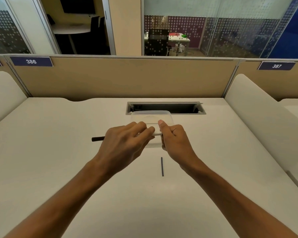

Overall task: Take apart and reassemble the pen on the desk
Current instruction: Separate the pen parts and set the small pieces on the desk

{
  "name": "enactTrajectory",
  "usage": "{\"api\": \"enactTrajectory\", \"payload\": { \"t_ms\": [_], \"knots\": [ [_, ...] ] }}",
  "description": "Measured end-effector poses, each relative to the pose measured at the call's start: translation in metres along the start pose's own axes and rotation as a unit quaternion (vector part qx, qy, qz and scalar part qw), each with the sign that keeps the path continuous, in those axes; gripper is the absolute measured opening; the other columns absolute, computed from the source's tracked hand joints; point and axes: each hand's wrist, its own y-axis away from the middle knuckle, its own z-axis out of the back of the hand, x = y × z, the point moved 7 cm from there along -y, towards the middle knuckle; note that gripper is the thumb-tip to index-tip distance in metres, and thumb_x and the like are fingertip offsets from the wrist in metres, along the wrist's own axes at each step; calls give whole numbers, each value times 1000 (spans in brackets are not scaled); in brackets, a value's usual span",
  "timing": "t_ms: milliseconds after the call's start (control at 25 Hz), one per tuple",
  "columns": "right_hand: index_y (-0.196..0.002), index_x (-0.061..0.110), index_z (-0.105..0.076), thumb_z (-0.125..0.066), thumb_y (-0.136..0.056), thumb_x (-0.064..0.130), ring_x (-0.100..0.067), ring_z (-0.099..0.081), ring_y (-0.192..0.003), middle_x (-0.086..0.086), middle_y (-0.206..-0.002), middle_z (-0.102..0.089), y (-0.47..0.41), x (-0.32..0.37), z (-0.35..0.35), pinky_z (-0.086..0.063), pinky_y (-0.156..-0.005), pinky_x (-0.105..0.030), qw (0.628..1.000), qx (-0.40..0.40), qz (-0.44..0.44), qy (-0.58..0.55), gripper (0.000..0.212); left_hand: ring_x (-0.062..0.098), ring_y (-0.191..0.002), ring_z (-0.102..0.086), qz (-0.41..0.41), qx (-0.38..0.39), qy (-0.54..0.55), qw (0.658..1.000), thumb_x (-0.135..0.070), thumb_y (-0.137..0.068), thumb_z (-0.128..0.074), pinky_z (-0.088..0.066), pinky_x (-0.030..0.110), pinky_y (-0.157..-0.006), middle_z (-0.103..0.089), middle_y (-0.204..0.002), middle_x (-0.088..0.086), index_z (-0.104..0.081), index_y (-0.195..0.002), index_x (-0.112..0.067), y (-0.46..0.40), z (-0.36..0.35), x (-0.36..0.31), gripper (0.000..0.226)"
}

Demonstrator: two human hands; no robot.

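Both hands hold the pen (157,134) level above the white desk (58,152). My left hand (124,143) grips its left part, and a dark end (98,139) sticks out past the hand to the left. My right hand (175,141) is closed around the right end, thumb up. Only a short white stretch of the barrel shows between the fingers. A thin dark refill (162,166) lies loose on the desk below the hands, nearly pointing away from me.
A clear plastic container (151,115) stands just behind the hands. Behind it is an open cable slot (165,108) in the desk. Beige partition panels close off the back, and white side dividers (258,114) flank the desk.
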Motion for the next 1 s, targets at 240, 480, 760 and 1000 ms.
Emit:
{"api": "enactTrajectory", "payload": {
  "t_ms": [240, 480, 760, 1000],
  "knots": [
    [-57, -1, -51, -43, -99, 37, -14, -39, -47, -4, -48, -41, 2, 15, 7, -36, -50, -32, 996, -2, 80, -42, 57, 25, -52, -60, -4, -17, 77, 997, -19, -87, -70, -50, 33, -43, -70, -74, 8, -73, -95, -5, -9, 12, 2, 16],
    [-53, 7, -49, -36, -104, 25, -10, -35, -41, -7, -41, -43, 50, 74, 22, -24, -48, -16, 827, -76, 541, 132, 56, 18, -45, -52, 104, 126, 461, 872, -34, -90, -63, -42, 26, -44, -63, -59, 1, -76, -92, -17, -13, 17, 18, 21],
    [-51, 11, -46, -38, -104, 25, -8, -33, -40, -2, -43, -41, 41, 69, 23, -24, -47, -13, 864, -84, 479, 129, 56, 5, -47, -50, 79, 82, 345, 932, -32, -91, -61, -39, 16, -49, -59, -58, -13, -74, -87, -16, -13, 26, 13, 21],
    [-49, 15, -45, -41, -103, 32, -3, -38, -34, 11, -37, -39, 5, 13, 0, -33, -41, -13, 995, 82, 40, -44, 57, 20, -46, -58, 6, 30, 39, 999, -31, -86, -70, -37, 21, -41, -67, -67, 0, -73, -92, -12, -13, 19, -3, 20]
  ]
}}
